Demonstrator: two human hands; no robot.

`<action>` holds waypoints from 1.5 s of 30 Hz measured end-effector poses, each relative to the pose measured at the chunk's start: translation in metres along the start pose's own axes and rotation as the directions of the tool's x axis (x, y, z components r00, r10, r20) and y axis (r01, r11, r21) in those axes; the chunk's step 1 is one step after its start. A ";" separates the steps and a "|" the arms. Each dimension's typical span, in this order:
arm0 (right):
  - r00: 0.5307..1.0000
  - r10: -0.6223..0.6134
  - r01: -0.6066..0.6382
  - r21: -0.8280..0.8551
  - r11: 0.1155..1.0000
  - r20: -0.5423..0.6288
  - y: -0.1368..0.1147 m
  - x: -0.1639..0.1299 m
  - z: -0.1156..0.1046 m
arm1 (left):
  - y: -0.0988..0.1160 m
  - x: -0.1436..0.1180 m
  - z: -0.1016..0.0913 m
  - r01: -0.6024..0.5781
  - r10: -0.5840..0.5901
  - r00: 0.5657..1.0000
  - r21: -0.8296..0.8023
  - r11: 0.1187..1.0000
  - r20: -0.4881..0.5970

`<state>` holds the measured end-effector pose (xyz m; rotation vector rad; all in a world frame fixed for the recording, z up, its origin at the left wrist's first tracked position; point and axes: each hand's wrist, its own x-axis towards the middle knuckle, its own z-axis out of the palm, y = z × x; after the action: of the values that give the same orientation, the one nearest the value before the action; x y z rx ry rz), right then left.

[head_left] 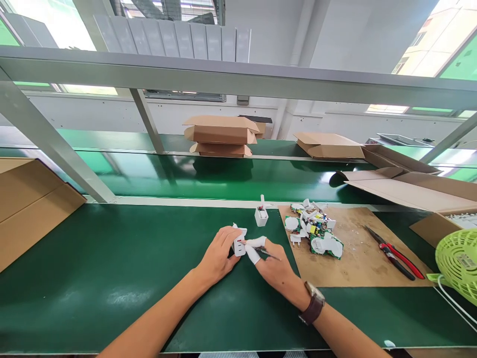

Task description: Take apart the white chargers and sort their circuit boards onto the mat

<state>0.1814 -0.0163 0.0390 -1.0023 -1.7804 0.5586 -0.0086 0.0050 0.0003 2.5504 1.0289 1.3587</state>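
My left hand (220, 254) is closed around the side of a small white plastic plug adapter (239, 245) with dark slots in its face, held just above or on the green work surface. White finger cots cover the thumb and a finger of my right hand (274, 263). Pinched in that hand is a slim dark metal tool, seemingly tweezers (269, 254), its front end at the adapter's face; the tip is too small to make out. Just beyond the hands stands a small white open housing (261, 217) with white parts sticking out of it.
On a brown cardboard sheet (357, 268) at the right lie several circuit boards (316, 228) and red-black long-nose pliers (395, 253). A green fan (459, 261) with a white cable stands far right. Cardboard boxes (221, 134) sit on the back shelf, another box (33, 209) at left.
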 end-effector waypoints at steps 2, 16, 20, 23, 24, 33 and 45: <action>0.991 0.132 -0.133 0.033 0.991 0.004 -0.008 0.008 -0.015 | -0.001 0.000 0.000 0.023 -0.023 1.000 -0.005 1.000 0.020; 0.713 0.354 -0.411 0.048 0.910 -0.606 0.064 -0.014 -0.204 | -0.011 -0.006 0.000 0.060 -0.061 0.997 0.036 0.998 0.042; 0.713 0.384 -0.521 -0.077 0.850 -0.587 0.094 -0.036 -0.220 | -0.016 -0.008 0.001 0.033 -0.034 0.999 0.055 0.998 0.027; 0.737 0.397 -0.555 -0.156 0.817 -0.547 0.108 -0.047 -0.218 | -0.016 -0.007 0.001 0.016 -0.017 1.000 0.075 0.997 0.008; 0.750 0.400 -0.562 -0.187 0.806 -0.527 0.110 -0.049 -0.218 | -0.016 -0.007 0.001 0.010 -0.009 1.000 0.081 0.997 -0.003; 0.830 0.459 -0.558 -0.448 0.699 -0.318 0.099 -0.065 -0.229 | -0.024 -0.008 0.004 -0.015 0.018 0.999 0.095 0.995 -0.026; 0.852 0.498 -0.482 -0.615 0.624 -0.163 0.095 -0.060 -0.214 | -0.028 -0.013 0.004 -0.008 0.007 1.000 0.093 0.996 0.012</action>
<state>0.4226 -0.0277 0.0254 -2.0171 -1.7367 0.2686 -0.0249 0.0197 -0.0218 2.6267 1.1077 1.3265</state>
